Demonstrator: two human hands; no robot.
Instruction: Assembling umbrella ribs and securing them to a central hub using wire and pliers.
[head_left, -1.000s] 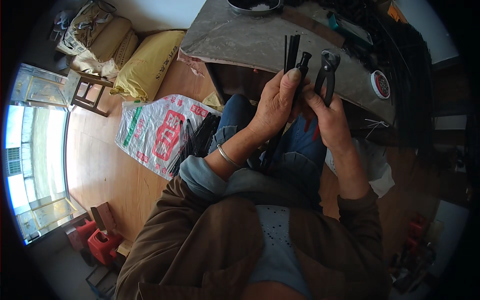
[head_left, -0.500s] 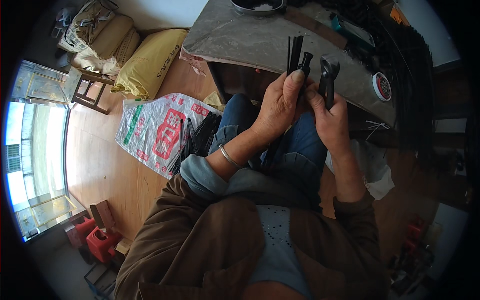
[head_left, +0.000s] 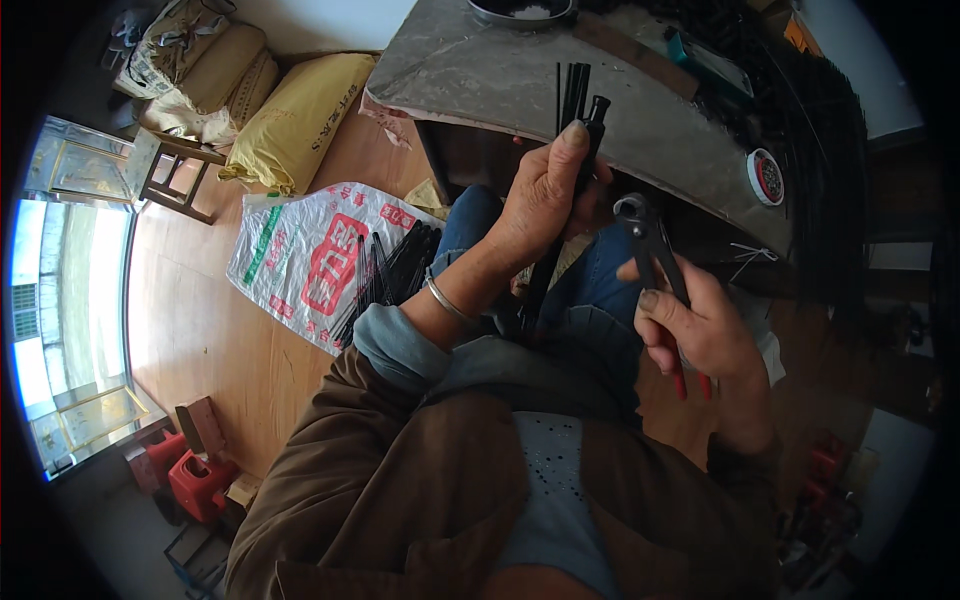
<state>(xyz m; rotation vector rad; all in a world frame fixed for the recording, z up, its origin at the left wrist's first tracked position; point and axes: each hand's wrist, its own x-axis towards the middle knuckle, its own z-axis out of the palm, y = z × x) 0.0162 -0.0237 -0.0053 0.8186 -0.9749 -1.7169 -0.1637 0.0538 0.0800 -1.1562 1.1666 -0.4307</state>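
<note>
My left hand [head_left: 535, 200], a bangle at its wrist, is wrapped round a bundle of thin black rods [head_left: 573, 92]. A thicker black piece with a knobbed end [head_left: 598, 112] stands among them, against the thumb. The lower part of the bundle hangs down between my knees. To the right, my right hand [head_left: 705, 325] grips a pair of end-cutting pincers [head_left: 648, 235] with red lower handles. Their jaws point up and away, apart from the rods. Some fingers of both hands are hidden behind what they hold.
A grey-topped table [head_left: 480, 85] stands ahead, bearing a metal pan [head_left: 520, 12], a round tin of small pieces [head_left: 765, 177] and dark strands at the right. More black rods [head_left: 400, 265] lie on a white plastic sack [head_left: 285, 250] on the floor. Full yellow sack [head_left: 300, 120] behind.
My right hand has drawn back toward me and to the right with the pincers, away from my left hand. The left hand and its bundle have shifted slightly left.
</note>
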